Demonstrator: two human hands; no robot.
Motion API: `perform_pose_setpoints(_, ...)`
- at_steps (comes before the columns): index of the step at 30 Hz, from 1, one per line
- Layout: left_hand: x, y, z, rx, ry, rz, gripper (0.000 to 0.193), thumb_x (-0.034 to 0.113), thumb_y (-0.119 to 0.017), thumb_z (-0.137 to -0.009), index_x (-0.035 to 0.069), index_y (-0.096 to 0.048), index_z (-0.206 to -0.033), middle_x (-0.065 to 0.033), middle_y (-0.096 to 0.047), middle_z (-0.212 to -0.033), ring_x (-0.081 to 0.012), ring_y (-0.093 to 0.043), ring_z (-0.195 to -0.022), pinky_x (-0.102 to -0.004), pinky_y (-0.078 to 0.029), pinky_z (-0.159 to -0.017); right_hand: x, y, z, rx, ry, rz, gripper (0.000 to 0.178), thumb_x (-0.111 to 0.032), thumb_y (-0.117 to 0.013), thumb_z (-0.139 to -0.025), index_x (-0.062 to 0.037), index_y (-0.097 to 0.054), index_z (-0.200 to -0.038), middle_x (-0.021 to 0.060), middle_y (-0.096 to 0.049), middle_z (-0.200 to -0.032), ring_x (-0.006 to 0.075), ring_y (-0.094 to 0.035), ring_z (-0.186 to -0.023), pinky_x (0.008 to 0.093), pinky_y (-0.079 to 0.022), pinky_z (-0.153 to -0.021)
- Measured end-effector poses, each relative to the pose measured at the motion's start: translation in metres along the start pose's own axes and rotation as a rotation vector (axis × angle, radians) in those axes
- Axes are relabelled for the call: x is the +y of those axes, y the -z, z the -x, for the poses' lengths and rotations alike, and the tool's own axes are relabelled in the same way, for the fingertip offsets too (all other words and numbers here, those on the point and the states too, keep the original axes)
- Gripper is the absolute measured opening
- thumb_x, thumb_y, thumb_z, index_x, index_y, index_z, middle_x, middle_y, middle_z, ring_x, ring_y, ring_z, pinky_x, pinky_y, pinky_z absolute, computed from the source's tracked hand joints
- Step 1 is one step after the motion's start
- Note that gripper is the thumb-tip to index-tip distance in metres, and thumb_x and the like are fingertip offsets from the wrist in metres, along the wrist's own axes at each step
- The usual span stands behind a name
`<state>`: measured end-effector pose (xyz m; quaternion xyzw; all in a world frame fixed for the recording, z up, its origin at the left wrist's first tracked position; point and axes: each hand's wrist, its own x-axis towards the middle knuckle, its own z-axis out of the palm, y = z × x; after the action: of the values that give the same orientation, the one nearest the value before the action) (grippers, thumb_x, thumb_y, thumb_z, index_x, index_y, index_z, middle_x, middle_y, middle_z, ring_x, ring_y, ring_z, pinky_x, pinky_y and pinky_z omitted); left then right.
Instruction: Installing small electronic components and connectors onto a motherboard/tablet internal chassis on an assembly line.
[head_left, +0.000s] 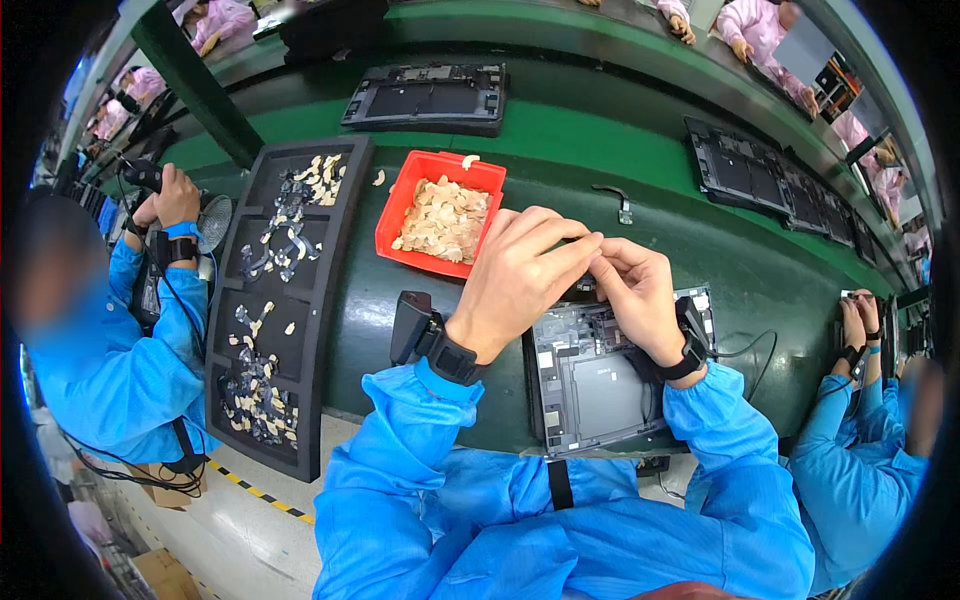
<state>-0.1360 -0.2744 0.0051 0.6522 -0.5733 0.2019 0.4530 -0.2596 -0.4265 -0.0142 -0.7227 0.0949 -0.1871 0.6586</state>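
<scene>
Dark part (586,284), mostly hidden: pinched in a narrow grip between left hand (525,265) and right hand (638,300), by chassis (602,395), far side. Pinch lightly, move slowly, avoid creasing it.

Item: flat, dark-grey, rectangular electronic device casing (556,385), open, in front of me. Its smooth grey rectangular panel (605,395) bears small pale print, too small for me to read.
Item: small white label-like patches (551,419) at the casing's left edge; I can make out no lettering.
Readable text: none.
</scene>
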Motion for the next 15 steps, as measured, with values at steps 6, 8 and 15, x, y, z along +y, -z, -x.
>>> perform_pose_setpoints(6, -0.010, 0.000, 0.004, 0.030, 0.091, 0.079, 0.019, 0.008, -0.081, -0.081, 0.007, -0.080, -0.100, -0.0046, -0.075, -0.099, -0.0253, -0.068, -0.091, -0.0388, -0.050, -0.081, -0.014, 0.001, 0.003, -0.150, -0.157, -0.180, 0.028, -0.006, -0.060, -0.106, 0.0003, -0.063, -0.133, 0.0077, -0.074, -0.105, 0.0053, -0.063, -0.076, 0.0184, -0.047, -0.057)
perform_pose_setpoints(8, -0.012, 0.002, 0.003, 0.033, 0.107, 0.055, 0.018, 0.008, -0.081, -0.082, 0.007, -0.080, -0.099, -0.0048, -0.075, -0.098, -0.0251, -0.068, -0.091, -0.0387, -0.050, -0.082, -0.013, 0.002, 0.002, -0.178, -0.165, -0.156, 0.029, -0.006, -0.059, -0.106, 0.0003, -0.061, -0.134, 0.0080, -0.074, -0.106, 0.0060, -0.063, -0.076, 0.0178, -0.046, -0.056)
perform_pose_setpoints(15, -0.008, 0.004, 0.002, -0.023, 0.110, 0.025, 0.017, 0.011, -0.082, -0.082, 0.008, -0.081, -0.098, -0.0030, -0.076, -0.097, -0.0233, -0.068, -0.090, -0.0388, -0.050, -0.081, -0.005, 0.009, 0.000, -0.155, -0.157, -0.098, 0.027, -0.004, -0.059, -0.105, 0.0013, -0.064, -0.131, 0.0075, -0.075, -0.106, 0.0073, -0.065, -0.083, 0.0209, -0.050, -0.062)
